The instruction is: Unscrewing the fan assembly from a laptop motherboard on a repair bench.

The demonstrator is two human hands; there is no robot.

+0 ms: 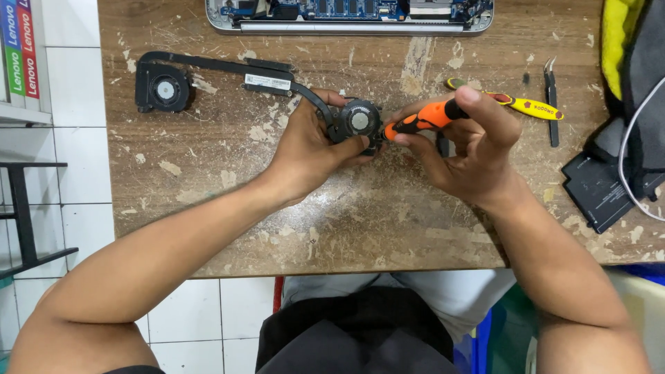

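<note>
A black laptop cooling assembly lies on the worn wooden table [208, 173]: one round fan [164, 88] at the left, a heat pipe [228, 67] running right to a second fan [358, 120]. My left hand [308, 149] grips that second fan from the left and below, lifting it slightly. My right hand [467, 149] holds an orange-and-black screwdriver [422, 120] with its tip pointing left against the fan's right edge.
An opened laptop base [350, 17] with exposed circuit board lies along the far edge. To the right lie a yellow-handled screwdriver [516, 104], black tweezers [551, 97], a flat black battery-like part [599, 190] and a dark bag with a white cable [641, 90].
</note>
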